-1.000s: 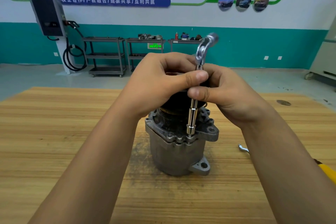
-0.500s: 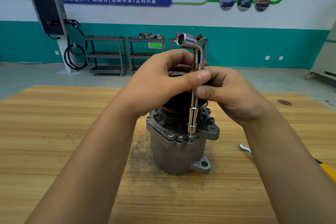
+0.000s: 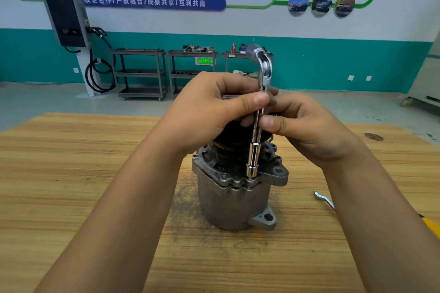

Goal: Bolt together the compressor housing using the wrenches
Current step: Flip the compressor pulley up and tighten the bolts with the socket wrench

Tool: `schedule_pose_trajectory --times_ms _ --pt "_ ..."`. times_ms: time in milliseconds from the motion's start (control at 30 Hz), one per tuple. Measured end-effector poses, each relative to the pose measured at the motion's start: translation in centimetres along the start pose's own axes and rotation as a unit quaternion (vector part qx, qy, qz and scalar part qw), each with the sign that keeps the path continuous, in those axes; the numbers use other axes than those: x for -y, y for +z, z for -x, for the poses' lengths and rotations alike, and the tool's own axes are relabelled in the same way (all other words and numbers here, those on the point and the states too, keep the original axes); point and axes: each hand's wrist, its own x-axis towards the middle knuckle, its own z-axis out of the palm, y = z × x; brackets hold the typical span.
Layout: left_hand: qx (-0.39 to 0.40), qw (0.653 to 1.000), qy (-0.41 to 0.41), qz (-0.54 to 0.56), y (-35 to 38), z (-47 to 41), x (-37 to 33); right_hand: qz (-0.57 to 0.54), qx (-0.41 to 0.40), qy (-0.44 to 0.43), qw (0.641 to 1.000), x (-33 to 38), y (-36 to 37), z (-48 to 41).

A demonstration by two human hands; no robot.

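As it stands upright near the middle of the wooden table [image 3: 71, 173], the compressor housing [image 3: 234, 200] is listed first: grey cast body, dark pulley end uppermost, bolt flange [image 3: 226, 179] facing the viewer, one mounting ear [image 3: 265, 219] low at the front right.

L-shaped socket wrench [image 3: 254, 150]: held near vertical, its lower socket seated on a bolt position at the front of the flange. The bolt itself is hidden by the socket.

Left hand [image 3: 209, 112]: the shaft is pinched between thumb and curled fingers, just above the pulley.

Right hand [image 3: 307, 126]: the shaft is pinched from the other side, thumb just below the left thumb.

Change noted: the bent upper end [image 3: 263, 64] is turned from where it was half a second ago, when its open socket was presented toward the viewer's left, and a second ago it was swung to the right. The lower socket is kept on the same flange position throughout; the housing is unmoved.

Reading: the wrench is judged to be spun between the fingers, so this bolt is probably being run down lightly, with firm tightening not yet done.

Also present: a bent metal tool [image 3: 323, 198], lying on the table right of the housing, partly hidden by the right forearm.
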Motion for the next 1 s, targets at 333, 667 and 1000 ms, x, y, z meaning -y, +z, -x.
schedule_pose_trajectory --times_ms 333,667,1000 --pt "-0.056 0.997 0.008 -0.045 0.76 0.25 -0.27 0.013 -0.025 -0.02 0.999 -0.1 0.65 -0.44" --pt "0.012 0.998 -0.004 -0.054 0.26 0.23 -0.16 0.001 -0.002 -0.001 1.0 -0.28 -0.19 0.05" --pt "-0.011 0.993 0.019 -0.119 0.7 0.46 -0.53 0.015 -0.013 -0.045 0.999 -0.34 0.38 -0.28"
